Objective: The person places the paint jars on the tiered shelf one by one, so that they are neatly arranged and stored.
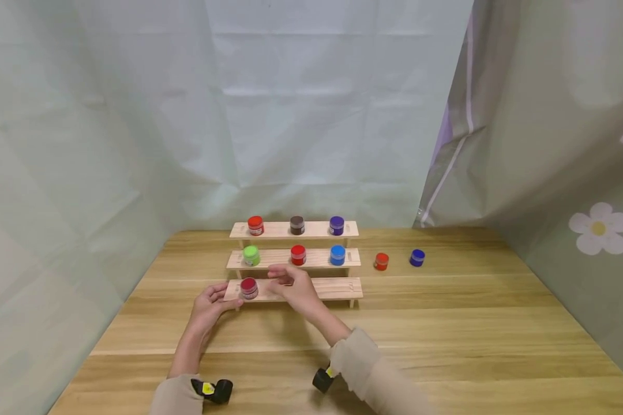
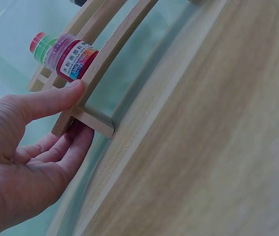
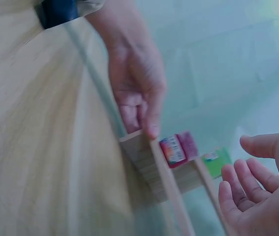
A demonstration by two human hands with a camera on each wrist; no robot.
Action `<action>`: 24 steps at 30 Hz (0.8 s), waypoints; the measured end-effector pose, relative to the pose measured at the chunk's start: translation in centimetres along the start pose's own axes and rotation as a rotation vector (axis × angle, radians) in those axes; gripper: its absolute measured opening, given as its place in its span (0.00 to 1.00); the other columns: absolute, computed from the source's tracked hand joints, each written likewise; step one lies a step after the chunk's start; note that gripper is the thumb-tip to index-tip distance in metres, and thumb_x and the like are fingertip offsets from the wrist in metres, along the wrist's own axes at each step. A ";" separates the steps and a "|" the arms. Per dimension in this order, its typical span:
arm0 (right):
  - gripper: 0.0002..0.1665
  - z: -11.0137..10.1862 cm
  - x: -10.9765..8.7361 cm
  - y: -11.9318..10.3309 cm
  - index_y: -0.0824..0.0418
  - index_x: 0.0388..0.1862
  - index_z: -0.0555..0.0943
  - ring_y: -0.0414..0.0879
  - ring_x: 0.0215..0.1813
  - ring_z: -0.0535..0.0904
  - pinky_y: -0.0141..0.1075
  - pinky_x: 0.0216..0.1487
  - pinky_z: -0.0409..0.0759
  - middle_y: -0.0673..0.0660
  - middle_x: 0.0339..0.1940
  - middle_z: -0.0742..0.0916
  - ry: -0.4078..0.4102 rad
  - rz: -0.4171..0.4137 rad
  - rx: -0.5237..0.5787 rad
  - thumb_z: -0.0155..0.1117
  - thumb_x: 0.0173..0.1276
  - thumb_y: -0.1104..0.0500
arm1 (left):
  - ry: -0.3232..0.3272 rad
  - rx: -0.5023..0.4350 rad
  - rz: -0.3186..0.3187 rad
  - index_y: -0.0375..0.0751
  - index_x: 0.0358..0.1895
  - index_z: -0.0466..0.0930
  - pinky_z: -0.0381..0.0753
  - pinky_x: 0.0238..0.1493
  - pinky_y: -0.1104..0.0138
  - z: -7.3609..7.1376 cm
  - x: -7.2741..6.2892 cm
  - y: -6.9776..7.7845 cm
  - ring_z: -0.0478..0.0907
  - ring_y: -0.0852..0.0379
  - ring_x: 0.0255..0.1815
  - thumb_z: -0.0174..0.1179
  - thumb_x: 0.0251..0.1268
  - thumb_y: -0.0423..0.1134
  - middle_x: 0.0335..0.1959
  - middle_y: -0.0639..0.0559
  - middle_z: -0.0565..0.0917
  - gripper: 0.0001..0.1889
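My left hand (image 1: pixel 209 307) grips the left end of the lowest step of a three-tier wooden rack (image 1: pixel 337 288). In the left wrist view its thumb lies along the step's front edge and its fingers curl beneath. A dark red gouache paint jar (image 2: pixel 76 58) stands on that step, close to the thumb. My right hand (image 1: pixel 297 289) hovers over the middle of the lowest step, to the right of this jar, its fingers loosely bent and holding nothing. In the right wrist view the thumb and fingers (image 3: pixel 250 182) are spread apart.
The middle tier carries a light green jar (image 1: pixel 251 255), a red jar (image 1: pixel 298 255) and a blue jar (image 1: pixel 337 255). Red (image 1: pixel 256 225), dark brown (image 1: pixel 297 225) and dark blue (image 1: pixel 336 225) jars line the top. An orange-red jar (image 1: pixel 381 261) and a navy jar (image 1: pixel 417 257) sit on the table, right of the rack.
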State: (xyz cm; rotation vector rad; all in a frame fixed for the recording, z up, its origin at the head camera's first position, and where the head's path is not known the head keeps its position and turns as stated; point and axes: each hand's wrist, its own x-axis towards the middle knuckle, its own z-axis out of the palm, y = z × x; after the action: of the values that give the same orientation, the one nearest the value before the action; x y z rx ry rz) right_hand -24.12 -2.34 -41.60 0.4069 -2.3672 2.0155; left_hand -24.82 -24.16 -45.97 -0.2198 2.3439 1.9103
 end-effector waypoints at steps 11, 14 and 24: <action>0.21 -4.3 -1.3 -3.3 0.62 0.59 0.78 0.41 0.47 0.81 0.30 0.49 0.81 0.64 0.56 0.84 0.004 0.045 0.057 0.65 0.67 0.63 | 0.005 -0.003 0.000 0.30 0.68 0.61 0.75 0.43 0.82 0.3 0.2 -0.2 0.76 0.74 0.39 0.71 0.56 0.36 0.60 0.39 0.77 0.38; 0.22 -6.0 -1.7 -3.6 0.64 0.59 0.78 0.43 0.46 0.82 0.32 0.49 0.82 0.65 0.55 0.84 0.034 0.039 0.032 0.65 0.66 0.64 | -0.003 -0.003 -0.004 0.31 0.69 0.61 0.75 0.43 0.83 0.4 0.3 -0.2 0.75 0.75 0.40 0.71 0.56 0.36 0.62 0.38 0.75 0.39; 0.23 -11.8 -2.8 -3.0 0.62 0.61 0.76 0.41 0.47 0.80 0.36 0.52 0.80 0.64 0.57 0.82 0.136 0.080 -0.043 0.64 0.67 0.62 | 0.008 -0.010 -0.020 0.31 0.69 0.61 0.74 0.43 0.84 0.0 0.1 -0.2 0.74 0.78 0.39 0.71 0.55 0.36 0.56 0.47 0.79 0.39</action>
State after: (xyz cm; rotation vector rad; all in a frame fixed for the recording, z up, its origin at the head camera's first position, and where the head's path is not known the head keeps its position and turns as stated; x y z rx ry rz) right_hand -22.74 9.19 -37.09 0.1712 -2.3752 1.9510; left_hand -24.92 -24.17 -46.24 -0.2521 2.3284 1.9164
